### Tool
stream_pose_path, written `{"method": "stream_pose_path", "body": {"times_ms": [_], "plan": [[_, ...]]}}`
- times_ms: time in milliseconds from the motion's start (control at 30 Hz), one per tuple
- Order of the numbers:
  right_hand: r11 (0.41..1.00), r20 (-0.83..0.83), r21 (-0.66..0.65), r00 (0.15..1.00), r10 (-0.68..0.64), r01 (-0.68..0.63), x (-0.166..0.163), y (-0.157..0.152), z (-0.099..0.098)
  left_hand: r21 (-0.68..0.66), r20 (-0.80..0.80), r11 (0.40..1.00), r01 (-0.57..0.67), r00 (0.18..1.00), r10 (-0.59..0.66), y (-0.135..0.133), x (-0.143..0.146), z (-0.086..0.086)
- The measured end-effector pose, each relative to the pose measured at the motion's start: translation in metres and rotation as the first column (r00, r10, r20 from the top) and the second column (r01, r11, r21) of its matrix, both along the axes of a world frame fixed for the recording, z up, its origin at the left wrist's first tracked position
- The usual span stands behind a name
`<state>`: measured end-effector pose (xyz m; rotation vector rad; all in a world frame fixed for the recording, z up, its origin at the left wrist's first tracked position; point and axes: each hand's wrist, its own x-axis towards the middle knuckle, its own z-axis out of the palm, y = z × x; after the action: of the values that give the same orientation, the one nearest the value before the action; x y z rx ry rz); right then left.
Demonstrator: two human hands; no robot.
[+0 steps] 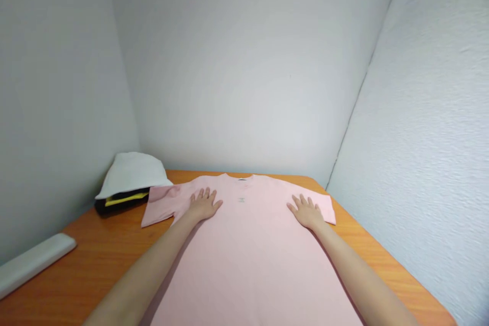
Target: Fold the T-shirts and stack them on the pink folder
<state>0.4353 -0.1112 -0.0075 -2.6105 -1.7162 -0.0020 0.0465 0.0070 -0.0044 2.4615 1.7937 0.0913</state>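
A pink short-sleeved T-shirt lies spread out, front side up, with its neckline at the far edge of the table. A small grey print shows on its chest. My left hand rests flat on the shirt near the left armpit, fingers spread. On the other side my right hand lies flat near the right sleeve, its fingers also apart. Neither hand grips the cloth. The left sleeve is slightly wrinkled, and the shirt's lower hem is out of the frame.
The wooden table meets walls at the back and sides. At the back left, a white bucket hat sits on black and yellow items. A long white object lies at the left edge.
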Motion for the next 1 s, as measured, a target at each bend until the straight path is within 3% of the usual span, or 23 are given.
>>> {"method": "stream_pose_path", "body": {"times_ms": [233, 467, 667, 1000], "plan": [[0.997, 0.027, 0.042, 0.998, -0.059, 0.058, 0.038, 0.032, -0.016, 0.054, 0.029, 0.997, 0.047, 0.998, -0.049, 0.039, 0.035, -0.01], [0.997, 0.018, 0.063, 0.999, -0.041, 0.039, 0.056, 0.051, -0.017, 0.075, 0.029, 0.996, 0.054, 0.998, -0.056, 0.065, 0.053, -0.014], [0.998, 0.027, 0.052, 0.999, -0.023, 0.022, 0.06, 0.057, -0.018, 0.078, 0.02, 0.996, 0.045, 0.999, -0.046, 0.067, 0.055, -0.014], [0.997, 0.041, 0.071, 0.999, -0.007, 0.004, 0.064, 0.045, -0.025, 0.069, 0.021, 0.997, 0.033, 0.999, -0.034, 0.049, 0.054, -0.012]]}}
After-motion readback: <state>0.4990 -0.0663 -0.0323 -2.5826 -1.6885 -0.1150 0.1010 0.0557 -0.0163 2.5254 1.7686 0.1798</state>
